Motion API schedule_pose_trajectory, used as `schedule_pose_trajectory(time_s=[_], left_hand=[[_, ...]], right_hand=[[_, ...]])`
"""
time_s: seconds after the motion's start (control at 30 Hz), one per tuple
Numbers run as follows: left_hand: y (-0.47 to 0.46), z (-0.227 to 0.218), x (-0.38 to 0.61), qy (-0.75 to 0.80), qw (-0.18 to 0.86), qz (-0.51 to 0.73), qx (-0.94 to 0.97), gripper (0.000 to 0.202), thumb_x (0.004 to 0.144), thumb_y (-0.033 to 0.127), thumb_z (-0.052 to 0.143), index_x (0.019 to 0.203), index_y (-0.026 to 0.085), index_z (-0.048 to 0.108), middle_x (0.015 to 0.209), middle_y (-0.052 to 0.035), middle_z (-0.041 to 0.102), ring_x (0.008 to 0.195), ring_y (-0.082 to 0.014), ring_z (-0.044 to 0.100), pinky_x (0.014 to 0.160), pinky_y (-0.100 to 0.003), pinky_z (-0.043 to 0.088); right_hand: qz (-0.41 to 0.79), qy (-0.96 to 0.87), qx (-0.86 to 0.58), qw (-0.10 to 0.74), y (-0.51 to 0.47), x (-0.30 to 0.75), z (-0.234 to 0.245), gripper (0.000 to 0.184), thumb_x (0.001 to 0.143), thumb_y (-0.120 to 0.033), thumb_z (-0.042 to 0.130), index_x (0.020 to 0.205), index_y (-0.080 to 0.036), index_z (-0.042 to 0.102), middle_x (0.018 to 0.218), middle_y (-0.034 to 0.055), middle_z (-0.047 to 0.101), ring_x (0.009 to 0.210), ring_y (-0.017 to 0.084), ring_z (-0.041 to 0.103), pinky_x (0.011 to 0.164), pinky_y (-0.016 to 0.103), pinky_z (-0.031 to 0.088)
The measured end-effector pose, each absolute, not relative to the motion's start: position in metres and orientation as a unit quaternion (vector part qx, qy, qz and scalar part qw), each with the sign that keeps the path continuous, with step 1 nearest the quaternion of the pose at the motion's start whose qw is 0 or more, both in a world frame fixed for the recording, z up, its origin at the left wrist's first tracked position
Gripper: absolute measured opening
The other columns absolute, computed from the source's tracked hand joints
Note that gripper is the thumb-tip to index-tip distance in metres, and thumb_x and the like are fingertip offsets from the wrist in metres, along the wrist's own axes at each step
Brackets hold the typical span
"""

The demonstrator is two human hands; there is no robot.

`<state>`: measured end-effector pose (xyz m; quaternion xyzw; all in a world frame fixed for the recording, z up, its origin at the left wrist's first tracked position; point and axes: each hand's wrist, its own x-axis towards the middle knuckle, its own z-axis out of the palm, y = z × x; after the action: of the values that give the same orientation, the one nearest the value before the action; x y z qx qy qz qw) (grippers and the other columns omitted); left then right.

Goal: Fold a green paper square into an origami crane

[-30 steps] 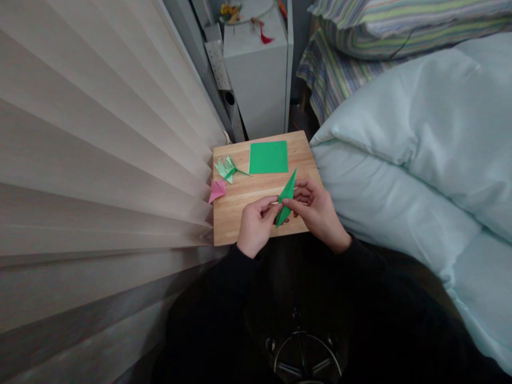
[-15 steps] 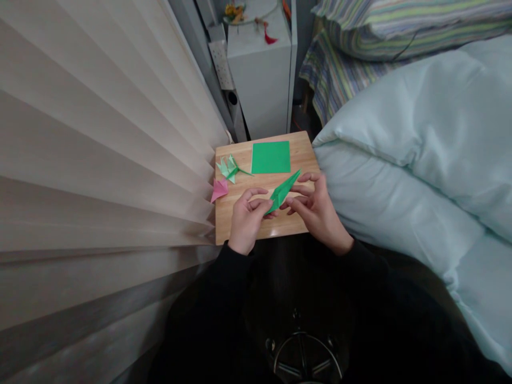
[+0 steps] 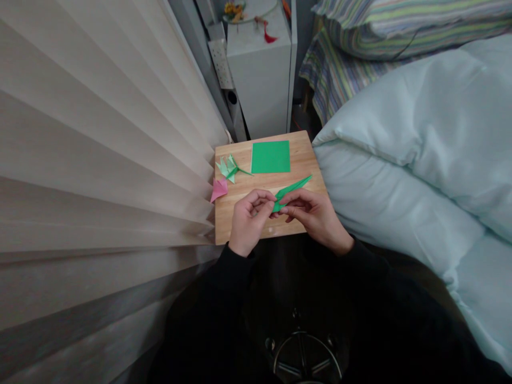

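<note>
Fingers of the left hand (image 3: 245, 224) and right hand (image 3: 323, 220) pinch the folded green paper (image 3: 294, 186), on the near side of the green sheet (image 3: 271, 157) — right fingers, spread half a second ago, have closed in; its near end appears under two-handed control.

On the left, a pleated curtain (image 3: 120, 138) is hung. Behind, a red tassel (image 3: 269, 36) is laid on a white cabinet (image 3: 262, 88). On the right, a pale quilt (image 3: 408, 138) is spread, and beyond it a striped pillow (image 3: 384, 37) is seen.
</note>
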<state>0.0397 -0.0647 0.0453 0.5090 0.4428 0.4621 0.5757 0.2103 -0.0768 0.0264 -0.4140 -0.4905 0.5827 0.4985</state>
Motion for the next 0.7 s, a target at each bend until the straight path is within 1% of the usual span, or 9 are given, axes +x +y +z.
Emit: schedule_pose_trajectory(time_s=[0.13,0.2,0.27,0.33,0.4,0.47,0.53,0.6,0.7], left_hand=[[-0.067,0.049,0.043,0.438,0.532,0.469,0.552,0.022,0.082,0.031,0.078,0.098,0.018,0.071,0.097,-0.0049,0.074,0.082,-0.0156,0.071,0.078,-0.028,0.059],[-0.066,0.046,0.043,0.443,0.527,0.473,0.549,0.024,0.081,0.030,0.080,0.100,0.018,0.072,0.101,-0.0056,0.074,0.085,-0.0165,0.072,0.081,-0.029,0.060],[-0.064,0.044,0.041,0.456,0.524,0.474,0.542,0.020,0.082,0.029,0.078,0.098,0.017,0.072,0.097,-0.0056,0.075,0.081,-0.0161,0.072,0.080,-0.029,0.060],[-0.062,0.043,0.036,0.470,0.513,0.466,0.546,0.016,0.084,0.028,0.075,0.095,0.016,0.073,0.094,-0.0054,0.075,0.074,-0.0150,0.071,0.075,-0.028,0.060],[-0.060,0.045,0.031,0.477,0.503,0.436,0.574,0.012,0.084,0.026,0.072,0.091,0.016,0.074,0.090,-0.0050,0.075,0.069,-0.0143,0.069,0.069,-0.027,0.059],[-0.061,0.049,0.027,0.471,0.496,0.390,0.617,0.009,0.085,0.023,0.069,0.087,0.017,0.075,0.087,-0.0046,0.075,0.068,-0.0146,0.068,0.065,-0.026,0.057],[-0.061,0.053,0.025,0.460,0.483,0.355,0.655,0.009,0.085,0.021,0.067,0.084,0.018,0.075,0.084,-0.0043,0.075,0.071,-0.0157,0.068,0.063,-0.025,0.053],[-0.062,0.055,0.024,0.453,0.468,0.347,0.676,0.009,0.085,0.020,0.067,0.083,0.018,0.076,0.083,-0.0042,0.075,0.074,-0.0164,0.068,0.063,-0.024,0.050],[-0.062,0.054,0.026,0.455,0.468,0.373,0.660,0.012,0.083,0.022,0.072,0.094,0.019,0.075,0.086,-0.0040,0.074,0.076,-0.0158,0.067,0.063,-0.023,0.049]], right_hand=[[0.543,-0.490,-0.438,0.523,-0.076,0.208,0.026,0.030,0.081,-0.050,0.082,0.084,-0.023,0.071,0.081,0.0018,0.072,0.076,0.019,0.073,0.063,0.032,0.059],[0.529,-0.495,-0.443,0.528,-0.075,0.210,0.027,0.030,0.081,-0.050,0.082,0.086,-0.023,0.070,0.083,0.0023,0.072,0.076,0.019,0.072,0.065,0.033,0.059],[0.518,-0.492,-0.445,0.540,-0.072,0.216,0.029,0.031,0.082,-0.048,0.082,0.099,-0.025,0.070,0.102,0.0042,0.074,0.087,0.020,0.072,0.073,0.035,0.061],[0.482,-0.482,-0.460,0.570,-0.068,0.226,0.032,0.040,0.082,-0.045,0.083,0.115,-0.029,0.066,0.129,0.0059,0.067,0.107,0.023,0.069,0.085,0.038,0.060],[0.412,-0.496,-0.495,0.583,-0.063,0.238,0.034,0.041,0.084,-0.046,0.081,0.118,-0.029,0.065,0.136,0.0074,0.064,0.122,0.026,0.063,0.093,0.040,0.057],[0.402,-0.543,-0.514,0.529,-0.061,0.246,0.036,0.034,0.087,-0.048,0.077,0.112,-0.026,0.070,0.126,0.0081,0.070,0.120,0.028,0.064,0.095,0.042,0.056],[0.468,-0.581,-0.495,0.446,-0.061,0.247,0.037,0.030,0.089,-0.049,0.074,0.102,-0.023,0.075,0.106,0.0074,0.076,0.100,0.025,0.070,0.086,0.040,0.057],[0.529,-0.600,-0.462,0.383,-0.063,0.243,0.036,0.029,0.088,-0.049,0.074,0.093,-0.021,0.077,0.090,0.0055,0.077,0.083,0.022,0.070,0.077,0.037,0.056],[0.566,-0.585,-0.440,0.379,-0.066,0.234,0.034,0.027,0.085,-0.047,0.076,0.087,-0.020,0.078,0.081,0.0032,0.076,0.074,0.019,0.067,0.070,0.034,0.054]])
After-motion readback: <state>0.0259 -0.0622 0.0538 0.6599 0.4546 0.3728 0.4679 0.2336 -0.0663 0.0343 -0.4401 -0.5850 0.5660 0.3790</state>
